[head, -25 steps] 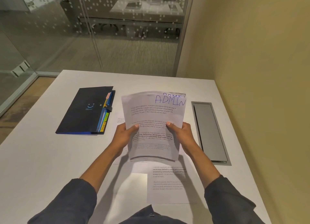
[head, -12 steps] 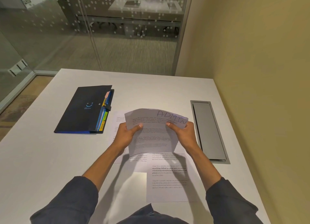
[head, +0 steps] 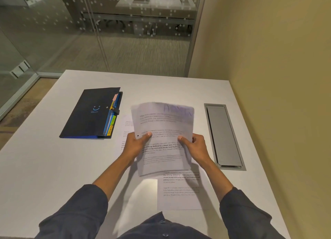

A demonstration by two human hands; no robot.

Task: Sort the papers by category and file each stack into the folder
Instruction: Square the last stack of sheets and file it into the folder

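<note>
White table (head: 44, 167) bears a dark folder (head: 89, 113), loose printed sheets (head: 179, 194), perhaps a cable hatch (head: 223, 136)

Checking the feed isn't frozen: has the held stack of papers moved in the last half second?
Yes. The stack of papers in both hands has tipped back upright; its top edge now stands level with the far end of the grey hatch.

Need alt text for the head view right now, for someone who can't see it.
Both hands, left hand and right hand, hold a stack of papers upright above a white table, its top heading blurred. More printed sheets lie flat beneath; a closed dark folder with coloured tabs lies to the left, a grey hatch to the right.
</note>
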